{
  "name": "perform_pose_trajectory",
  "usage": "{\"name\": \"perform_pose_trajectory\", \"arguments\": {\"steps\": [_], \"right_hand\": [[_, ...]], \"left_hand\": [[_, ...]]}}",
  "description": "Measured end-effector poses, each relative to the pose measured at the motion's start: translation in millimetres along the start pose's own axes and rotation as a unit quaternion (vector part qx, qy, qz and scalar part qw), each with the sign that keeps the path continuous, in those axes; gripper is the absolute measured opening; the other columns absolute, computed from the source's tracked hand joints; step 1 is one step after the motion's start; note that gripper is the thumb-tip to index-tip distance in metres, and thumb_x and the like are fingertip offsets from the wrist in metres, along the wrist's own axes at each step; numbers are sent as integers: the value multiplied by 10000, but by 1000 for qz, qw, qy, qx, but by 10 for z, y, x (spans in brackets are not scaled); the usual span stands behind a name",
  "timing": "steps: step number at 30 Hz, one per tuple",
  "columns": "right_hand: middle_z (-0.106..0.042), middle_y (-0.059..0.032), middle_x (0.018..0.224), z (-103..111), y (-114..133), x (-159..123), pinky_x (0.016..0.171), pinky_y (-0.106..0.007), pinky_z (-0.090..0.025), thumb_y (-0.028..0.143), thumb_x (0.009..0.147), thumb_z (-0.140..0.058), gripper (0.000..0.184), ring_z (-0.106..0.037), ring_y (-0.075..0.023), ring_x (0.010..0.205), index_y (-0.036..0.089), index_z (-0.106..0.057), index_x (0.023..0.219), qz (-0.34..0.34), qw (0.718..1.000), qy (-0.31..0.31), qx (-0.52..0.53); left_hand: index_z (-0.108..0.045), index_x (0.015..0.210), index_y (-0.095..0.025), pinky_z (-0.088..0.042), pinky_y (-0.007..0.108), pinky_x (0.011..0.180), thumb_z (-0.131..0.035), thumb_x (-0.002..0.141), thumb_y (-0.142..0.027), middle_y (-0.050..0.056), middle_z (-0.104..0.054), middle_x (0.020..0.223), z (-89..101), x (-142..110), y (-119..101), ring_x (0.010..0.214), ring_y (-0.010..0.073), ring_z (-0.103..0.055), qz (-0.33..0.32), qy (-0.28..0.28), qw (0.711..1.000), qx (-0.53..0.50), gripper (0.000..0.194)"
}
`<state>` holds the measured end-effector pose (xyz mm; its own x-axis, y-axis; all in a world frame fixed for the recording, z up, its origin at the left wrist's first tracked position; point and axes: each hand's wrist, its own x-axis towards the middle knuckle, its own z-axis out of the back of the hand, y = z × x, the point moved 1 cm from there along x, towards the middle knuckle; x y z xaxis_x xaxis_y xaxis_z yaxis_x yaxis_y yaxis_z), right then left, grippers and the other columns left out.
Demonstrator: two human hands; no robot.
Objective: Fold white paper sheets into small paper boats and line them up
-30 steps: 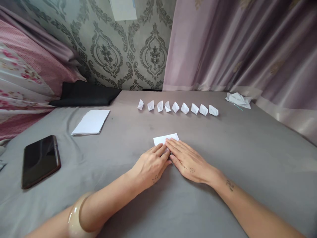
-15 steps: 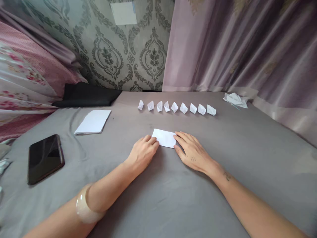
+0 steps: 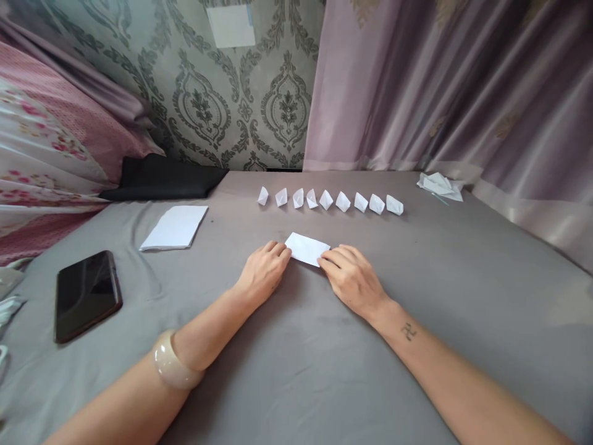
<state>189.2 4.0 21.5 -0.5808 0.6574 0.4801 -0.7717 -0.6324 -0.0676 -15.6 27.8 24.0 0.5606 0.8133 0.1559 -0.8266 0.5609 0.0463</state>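
Note:
A small white rectangle of paper (image 3: 307,248), apparently folded, lies slightly tilted between my two hands. My left hand (image 3: 265,269) pinches its left edge, fingers curled together. At the lower right corner, my right hand (image 3: 354,279) grips the paper between thumb and fingers. Beyond the paper, several small folded paper boats (image 3: 326,200) stand in a row across the surface.
The grey cloth surface (image 3: 296,383) bears a stack of white paper (image 3: 176,227) at left, with a dark phone (image 3: 88,296) nearer me. Black fabric (image 3: 167,178) lies at the back left. Crumpled white papers (image 3: 440,184) sit at the far right by the curtain (image 3: 398,86).
The paper has shifted slightly away from me and turned a little. My right hand's fingers, laid flat before, have closed on its corner. My left hand moved slightly left and forward.

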Motion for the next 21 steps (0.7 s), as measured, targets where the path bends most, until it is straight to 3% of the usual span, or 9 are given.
{"name": "perform_pose_trajectory", "arguments": {"steps": [4, 10, 12, 15, 17, 19, 21], "right_hand": [[-659, -67, 883, 13, 88, -19, 982, -377, -392, 26, 835, -467, 227, -558, -191, 866, 134, -660, 883, 16, 999, 6, -28], [-648, -66, 842, 58, 259, -24, 991, -390, -394, 51, 845, -460, 208, -552, -189, 825, 135, -650, 827, 24, 1000, 4, -13], [-660, -79, 978, 78, 263, -26, 981, -386, -410, 77, 854, -478, 205, -561, -200, 911, 135, -651, 951, 2, 1000, 0, 18], [-595, -103, 1232, 96, 181, -44, 946, -386, -452, 109, 852, -521, 383, -533, -230, 1096, 142, -555, 1233, -62, 997, -13, 53], [-582, -108, 1275, 99, 101, -64, 941, -390, -469, 75, 854, -498, 422, -522, -236, 1153, 147, -542, 1267, -78, 995, -33, 52], [-614, -109, 1244, 97, 41, -84, 961, -399, -469, 25, 862, -442, 380, -532, -236, 1167, 139, -610, 1183, -54, 997, -48, 36], [-644, -123, 1203, 95, 22, -100, 984, -419, -462, 3, 872, -406, 356, -544, -248, 1172, 110, -654, 1103, -15, 999, -49, 10]], "left_hand": [[-579, 1013, -152, -493, 365, 855, -399, 885, -91, 107, -629, 1049, -13, -29, -96, 1008, 242, -542, -44, -55, 997, -34, 228], [-594, 1031, -163, -546, 338, 819, -394, 922, -122, 93, -655, 1066, -9, -101, -268, 1036, 226, -592, -68, -72, 989, -107, 232], [-596, 1060, -148, -548, 353, 857, -401, 926, -122, 103, -654, 1107, -19, -113, -261, 1081, 232, -590, -76, -104, 982, -135, 238], [-594, 1113, -151, -508, 368, 967, -428, 923, -113, 102, -646, 1161, -31, -111, -219, 1138, 213, -576, -88, -203, 954, -200, 255], [-606, 1112, -169, -492, 353, 998, -448, 921, -113, 91, -654, 1156, -39, -103, -198, 1137, 186, -585, -100, -250, 929, -253, 254], [-618, 1100, -176, -498, 333, 993, -456, 923, -122, 85, -664, 1142, -52, -94, -192, 1126, 169, -596, -116, -248, 917, -289, 246], [-613, 1117, -167, -496, 337, 996, -446, 929, -133, 92, -659, 1160, -66, -89, -194, 1148, 178, -585, -131, -208, 927, -283, 254]]}}
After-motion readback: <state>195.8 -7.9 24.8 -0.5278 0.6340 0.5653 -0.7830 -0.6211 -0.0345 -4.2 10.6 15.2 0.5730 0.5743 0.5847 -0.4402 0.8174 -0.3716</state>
